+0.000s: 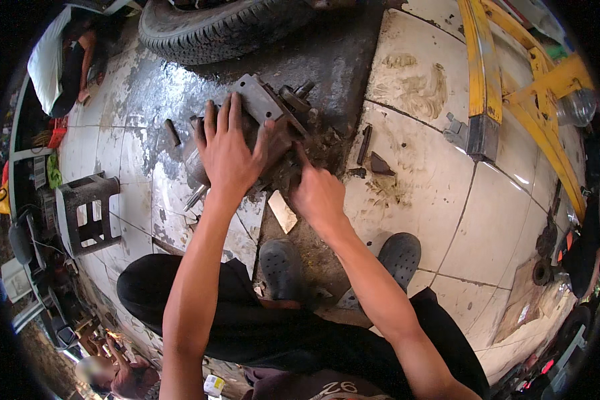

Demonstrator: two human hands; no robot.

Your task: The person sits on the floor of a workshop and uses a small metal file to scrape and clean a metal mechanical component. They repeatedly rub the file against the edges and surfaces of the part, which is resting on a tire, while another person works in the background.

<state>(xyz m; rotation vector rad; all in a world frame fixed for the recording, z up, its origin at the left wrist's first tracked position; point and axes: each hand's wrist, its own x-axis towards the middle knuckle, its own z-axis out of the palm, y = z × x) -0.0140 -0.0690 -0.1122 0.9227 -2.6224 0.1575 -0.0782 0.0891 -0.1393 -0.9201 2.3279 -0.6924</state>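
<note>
A grimy metal housing [257, 100], like a gearbox casing, lies on the dirty floor in front of me, with a flat flange and bolt holes at its top. My left hand [231, 150] rests on it, fingers spread and stretched out over the metal. At its right side is my right hand [319, 193], its index finger extended against the housing's lower edge. The other fingers of that hand are curled under, and whatever they may hold is hidden. A shaft end [305, 90] sticks out at the far right of the housing. A splined rod [195, 198] shows at its lower left.
A tyre [213, 33] lies beyond the housing. Yellow steel stands [483, 67] rise at the right. Dark broken pieces [381, 165] and a pale tile fragment [282, 212] lie nearby. A dark plastic stool [90, 213] is at the left. Other people appear at far left and lower left.
</note>
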